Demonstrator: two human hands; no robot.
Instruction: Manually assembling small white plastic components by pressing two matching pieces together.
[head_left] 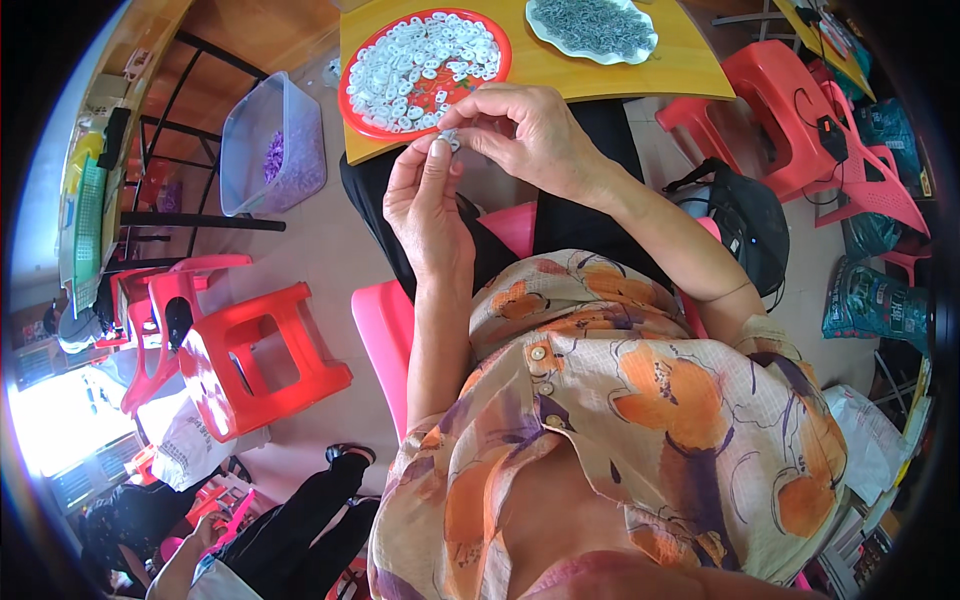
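Note:
Both my hands meet at the near edge of a red tray [505, 72], pinched around one small white plastic piece [452, 139]. My left hand [432, 205] grips it between thumb and fingertips from the left. From the right, my right hand [535, 135] closes thumb and forefinger on it; whether a second tiny part sits between them is too small to tell. Many like white pieces [425, 55] with holes fill the tray. Farther right, a white scalloped plate [545, 42] bears a heap of small grey metal parts [597, 28].
The tray and plate stand on a yellow table [690, 70]. A clear plastic bin [300, 150] with purple items stands on the left. Red stools [265, 360] are on both sides, and a black bag [745, 215] lies at right. Another person's legs [300, 530] show at lower left.

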